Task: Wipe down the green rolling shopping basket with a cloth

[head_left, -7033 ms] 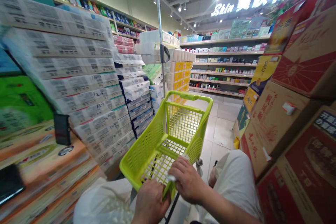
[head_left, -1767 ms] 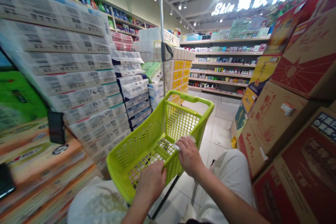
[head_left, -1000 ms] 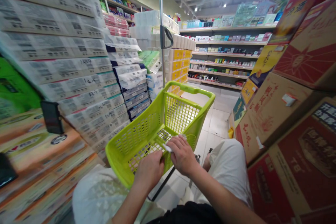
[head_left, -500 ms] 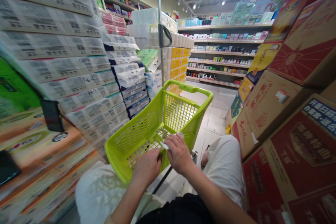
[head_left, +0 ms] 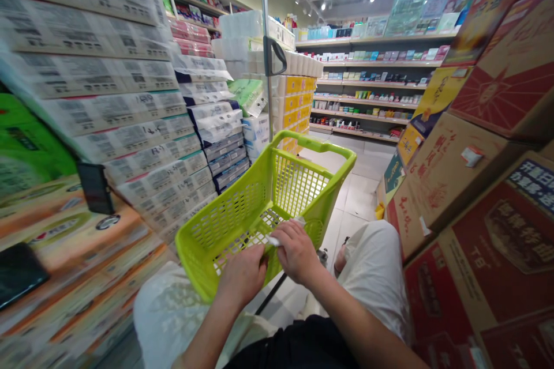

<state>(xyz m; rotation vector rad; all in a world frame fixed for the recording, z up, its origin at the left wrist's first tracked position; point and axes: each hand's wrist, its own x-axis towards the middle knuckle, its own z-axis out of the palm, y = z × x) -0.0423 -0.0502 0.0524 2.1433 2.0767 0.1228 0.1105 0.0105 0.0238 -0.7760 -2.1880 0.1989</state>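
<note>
A lime-green plastic shopping basket (head_left: 227, 216) with a perforated wall and floor stands between my knees, its handle end away from me. My left hand (head_left: 242, 274) is closed over the near rim, its fingertips hidden behind the rim. Just to its right, my right hand (head_left: 298, 253) is closed around a crumpled white wipe (head_left: 273, 240), pressing it on the same rim. Whether the wipe is tissue or cloth I cannot tell. White bits also show beyond the right fingers. Nothing lies inside the visible part of the basket.
Wrapped paper packs (head_left: 142, 104) are stacked high at left. A black phone-like device (head_left: 96, 187) stands on orange packs (head_left: 130, 248), and a dark phone (head_left: 21, 275) lies nearby. Cardboard cartons (head_left: 459, 173) rise at right. A metal pole (head_left: 265, 6) with a grey handle stands behind the basket.
The whole scene has shifted slightly rightward in view. Both hands keep nearly the same hold on the basket rim, and the white wipe stays under my right hand.
</note>
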